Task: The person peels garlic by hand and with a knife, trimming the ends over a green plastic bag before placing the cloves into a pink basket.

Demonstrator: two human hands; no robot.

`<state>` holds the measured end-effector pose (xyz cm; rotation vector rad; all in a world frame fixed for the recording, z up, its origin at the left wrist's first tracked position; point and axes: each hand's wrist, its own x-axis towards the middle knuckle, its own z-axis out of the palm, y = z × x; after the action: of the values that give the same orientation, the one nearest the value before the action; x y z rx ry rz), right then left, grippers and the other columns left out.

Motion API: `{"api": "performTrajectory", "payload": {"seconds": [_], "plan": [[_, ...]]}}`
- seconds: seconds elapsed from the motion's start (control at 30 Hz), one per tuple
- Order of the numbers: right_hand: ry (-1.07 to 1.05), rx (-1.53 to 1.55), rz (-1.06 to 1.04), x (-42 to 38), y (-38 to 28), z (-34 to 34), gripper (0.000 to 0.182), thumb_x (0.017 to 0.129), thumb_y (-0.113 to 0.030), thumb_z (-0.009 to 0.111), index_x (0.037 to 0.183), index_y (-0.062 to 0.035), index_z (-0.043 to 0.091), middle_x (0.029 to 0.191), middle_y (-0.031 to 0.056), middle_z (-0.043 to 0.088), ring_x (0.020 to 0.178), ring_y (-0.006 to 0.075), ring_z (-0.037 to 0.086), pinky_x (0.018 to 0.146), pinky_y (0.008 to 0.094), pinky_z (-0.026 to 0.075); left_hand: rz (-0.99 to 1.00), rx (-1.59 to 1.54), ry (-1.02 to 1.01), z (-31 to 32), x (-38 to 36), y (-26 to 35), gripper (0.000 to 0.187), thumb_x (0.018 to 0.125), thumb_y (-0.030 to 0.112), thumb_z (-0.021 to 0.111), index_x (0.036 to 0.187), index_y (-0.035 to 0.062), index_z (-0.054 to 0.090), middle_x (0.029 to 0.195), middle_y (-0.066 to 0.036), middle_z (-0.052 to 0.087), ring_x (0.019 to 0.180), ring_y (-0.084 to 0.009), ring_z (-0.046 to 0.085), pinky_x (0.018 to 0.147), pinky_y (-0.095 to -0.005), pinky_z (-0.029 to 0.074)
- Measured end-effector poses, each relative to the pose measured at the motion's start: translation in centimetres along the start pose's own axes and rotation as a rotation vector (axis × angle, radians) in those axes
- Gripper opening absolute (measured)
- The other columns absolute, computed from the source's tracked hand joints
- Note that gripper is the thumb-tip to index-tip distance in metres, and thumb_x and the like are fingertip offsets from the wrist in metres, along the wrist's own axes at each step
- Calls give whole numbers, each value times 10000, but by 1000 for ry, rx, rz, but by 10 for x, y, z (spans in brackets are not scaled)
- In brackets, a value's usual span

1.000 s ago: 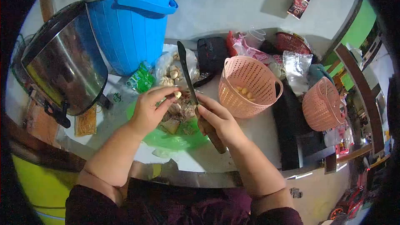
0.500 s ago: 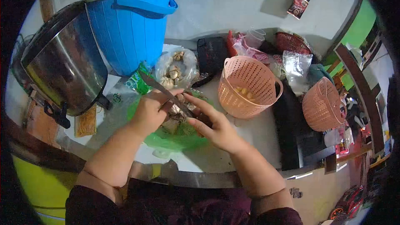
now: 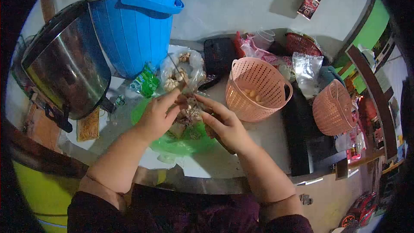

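My left hand is pinched, fingertips together, on a small piece that looks like a garlic clove, mostly covered by the fingers. Opposite it, my right hand is closed round a knife; the handle end shows below the palm, and the thin blade points up and left, almost edge-on. Both hands are close together over a green plastic bag that holds garlic and papery skins. Just beyond them, whole garlic bulbs lie in a clear plastic bag.
To the right stands a pink perforated basket with peeled cloves inside. A second pink basket is farther right. A blue cooler and a large metal pot stand at the left. A green packet lies beside the cooler.
The knife has turned from showing its broad blade to nearly edge-on, and its handle now shows below my right palm. Both hands have shifted slightly.
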<state>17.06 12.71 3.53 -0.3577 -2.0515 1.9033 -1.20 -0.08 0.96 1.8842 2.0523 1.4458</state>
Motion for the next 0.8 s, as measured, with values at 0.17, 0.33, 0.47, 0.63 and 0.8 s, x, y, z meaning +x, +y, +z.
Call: {"api": "performTrajectory", "payload": {"seconds": [0.17, 0.33, 0.47, 0.63, 0.8], "plan": [[25, 141, 80, 2, 6, -6, 452, 966, -201, 561, 1399, -119, 459, 1034, 4, 581, 719, 55, 494, 619, 202, 431, -74, -297, 29, 1, 6, 13, 645, 793, -135, 587, 1395, -25, 385, 1044, -97, 650, 978, -137, 604, 882, -282, 465], [39, 90, 75, 3, 8, -5, 450, 970, -209, 557, 1400, -121, 459, 1063, 7, 570, 738, 63, 506, 631, 209, 442, -18, -249, 72, -1, 7, 15, 563, 810, -107, 599, 1340, 41, 478, 1022, -94, 668, 939, -176, 637, 874, -300, 480], [49, 106, 59, 5, 17, -5, 438, 976, -224, 548, 1391, -108, 468, 1097, 9, 570, 764, 63, 521, 639, 208, 449, 100, -133, 133, -2, 9, 11, 401, 813, -85, 619, 1195, 37, 603, 1005, -106, 679, 918, -209, 663, 828, -306, 508], [54, 101, 76, 6, 12, -3, 391, 989, -181, 516, 1330, 6, 475, 854, 12, 574, 649, 73, 524, 562, 227, 437, 53, -93, 144, 0, 9, 7, 287, 819, -35, 656, 1101, 13, 634, 1012, -133, 674, 911, -242, 670, 791, -322, 522], [26, 86, 13, 5, 10, -2, 396, 977, -160, 534, 1339, -18, 461, 903, 45, 603, 650, 81, 529, 571, 236, 448, 42, -61, 129, 0, 11, 5, 249, 839, -27, 633, 1086, 10, 639, 972, -123, 652, 887, -254, 653, 778, -319, 511]]}}
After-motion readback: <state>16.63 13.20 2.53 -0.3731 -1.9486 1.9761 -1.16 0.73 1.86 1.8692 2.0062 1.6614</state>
